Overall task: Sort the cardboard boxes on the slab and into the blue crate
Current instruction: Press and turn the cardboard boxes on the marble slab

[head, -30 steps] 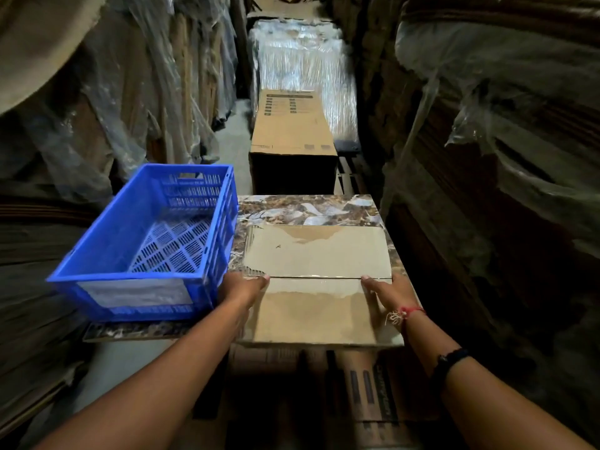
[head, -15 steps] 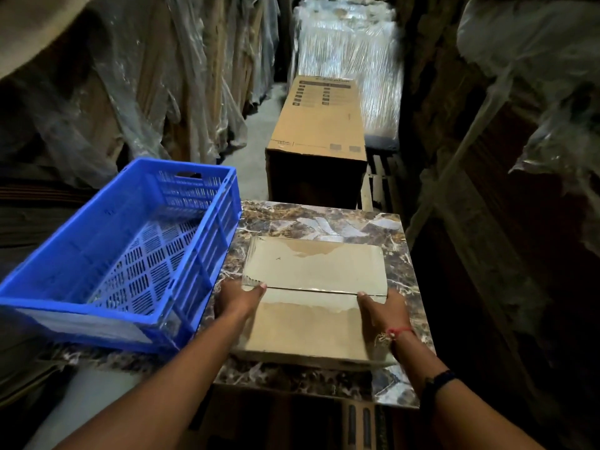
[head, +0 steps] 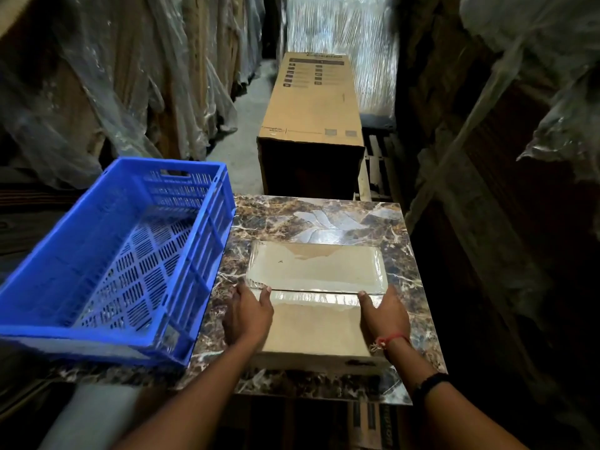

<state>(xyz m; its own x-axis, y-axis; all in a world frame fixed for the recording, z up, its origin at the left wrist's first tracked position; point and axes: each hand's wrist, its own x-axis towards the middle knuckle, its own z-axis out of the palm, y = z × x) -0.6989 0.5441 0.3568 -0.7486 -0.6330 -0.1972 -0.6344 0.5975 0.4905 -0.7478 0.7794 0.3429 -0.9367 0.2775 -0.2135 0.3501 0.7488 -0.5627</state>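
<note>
The left hand [head: 248,315] and right hand [head: 384,315] press with straight fingers against opposite sides of a flat tan cardboard box [head: 316,326]. Its flaps are sealed with glossy tape, and it lies near the slab's [head: 324,219] front edge, beside the blue crate [head: 65,332].

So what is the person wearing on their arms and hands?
No sleeves or gloves show: both arms are bare. The left hand wears nothing. Behind the right hand is a thin red thread bracelet with a pale knot, and a black band sits higher up that forearm.
</note>
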